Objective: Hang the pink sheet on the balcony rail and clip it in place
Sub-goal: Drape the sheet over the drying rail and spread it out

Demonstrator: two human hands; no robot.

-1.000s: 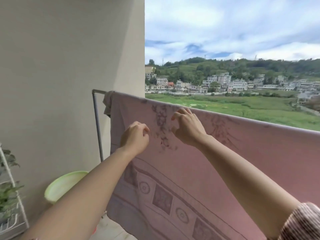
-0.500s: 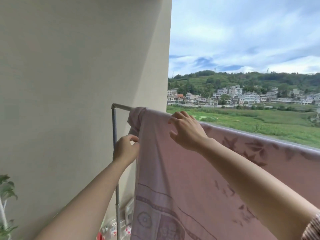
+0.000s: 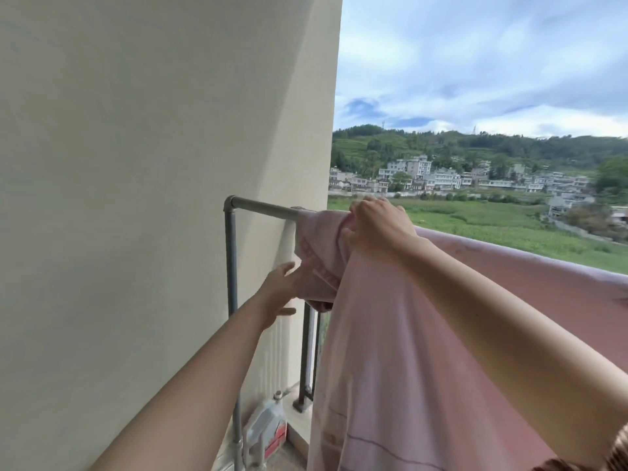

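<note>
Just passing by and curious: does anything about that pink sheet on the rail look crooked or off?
Yes. The pink sheet is bunched up at its left end under the right hand on the rail, its corner drooping against the left hand, while the rest lies smooth along the rail. No clip shows.

- Was a home balcony, open to the sky.
- Cream wall (image 3: 136, 198) met a grey metal rail (image 3: 261, 209).
- A pink sheet (image 3: 407, 368) hung over the rail as laundry.
- Plastic jug (image 3: 268, 423) stood on the floor.
- Houses (image 3: 424, 175) and green field (image 3: 492, 222) lay beyond.
</note>
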